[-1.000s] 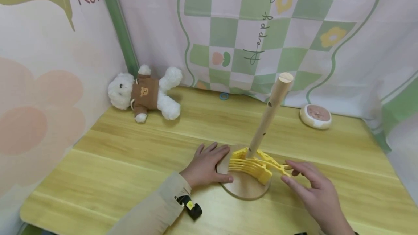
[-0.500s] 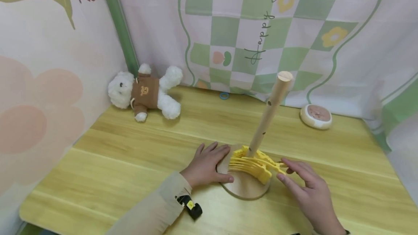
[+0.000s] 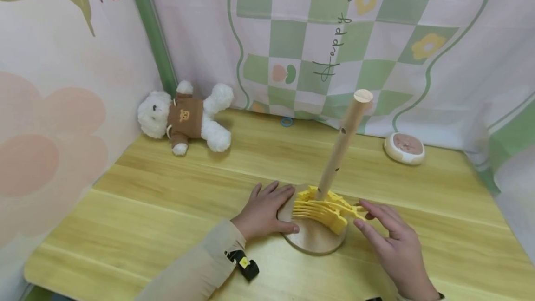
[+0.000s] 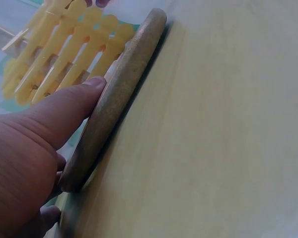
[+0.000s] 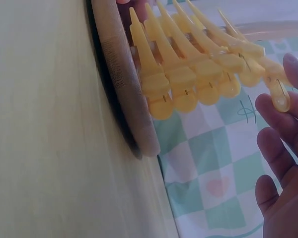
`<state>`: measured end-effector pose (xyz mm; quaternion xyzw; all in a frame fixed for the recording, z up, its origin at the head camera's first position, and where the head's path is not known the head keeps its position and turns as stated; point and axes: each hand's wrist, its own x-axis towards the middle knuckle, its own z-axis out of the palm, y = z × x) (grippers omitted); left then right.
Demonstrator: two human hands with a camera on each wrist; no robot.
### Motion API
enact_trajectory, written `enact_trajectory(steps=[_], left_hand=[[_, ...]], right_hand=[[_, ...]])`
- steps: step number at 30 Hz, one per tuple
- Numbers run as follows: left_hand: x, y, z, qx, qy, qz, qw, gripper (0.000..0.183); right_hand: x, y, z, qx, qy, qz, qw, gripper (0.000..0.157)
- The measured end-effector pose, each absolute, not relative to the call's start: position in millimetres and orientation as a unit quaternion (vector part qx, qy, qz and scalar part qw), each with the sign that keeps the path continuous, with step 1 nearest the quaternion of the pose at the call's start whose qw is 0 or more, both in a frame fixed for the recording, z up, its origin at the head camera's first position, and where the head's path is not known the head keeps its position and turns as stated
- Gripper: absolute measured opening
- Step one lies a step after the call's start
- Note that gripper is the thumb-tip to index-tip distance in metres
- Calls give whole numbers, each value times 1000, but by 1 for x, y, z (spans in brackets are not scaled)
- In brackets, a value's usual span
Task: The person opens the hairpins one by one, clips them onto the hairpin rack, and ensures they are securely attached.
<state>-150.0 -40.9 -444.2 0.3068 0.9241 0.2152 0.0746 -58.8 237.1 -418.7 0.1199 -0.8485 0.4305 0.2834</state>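
Observation:
A wooden post (image 3: 342, 143) rises from a round wooden base (image 3: 311, 240). Several long, curved yellow plastic clips (image 3: 315, 217) sit stacked round the post's foot, just above the base. My left hand (image 3: 263, 212) rests on the base's left side, fingers spread, and its thumb (image 4: 84, 94) lies at the rim beside the lowest clips. At the right, my right hand (image 3: 394, 236) pinches the end of the top clip (image 3: 359, 212) between thumb and index finger. In the right wrist view this clip's rounded tab (image 5: 279, 96) lies against a finger, while the other fingers stay off the stack.
A white plush dog in a brown shirt (image 3: 185, 116) lies at the back left of the wooden table (image 3: 167, 189). A small blue ring (image 3: 286, 122) lies by the checked curtain (image 3: 288, 41). At the back right sits a round white and pink object (image 3: 404, 148).
My right hand has moved slightly left with the end of the top clip, closer to the post, then nearly stopped. My left hand has stayed on the base.

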Motion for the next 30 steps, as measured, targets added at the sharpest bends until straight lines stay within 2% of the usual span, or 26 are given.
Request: enact_trajectory(steps=[18, 26, 30], left_hand=[[-150, -42, -443, 308, 925, 209, 72, 98], [-149, -41, -443, 308, 926, 206, 75, 98], [-150, -40, -444, 307, 926, 206, 76, 98]], right_hand=[[-65, 219, -419, 155, -849, 424, 273, 53], [-65, 216, -418, 141, -848, 432, 271, 51], [-63, 215, -418, 121, -850, 441, 262, 56]])
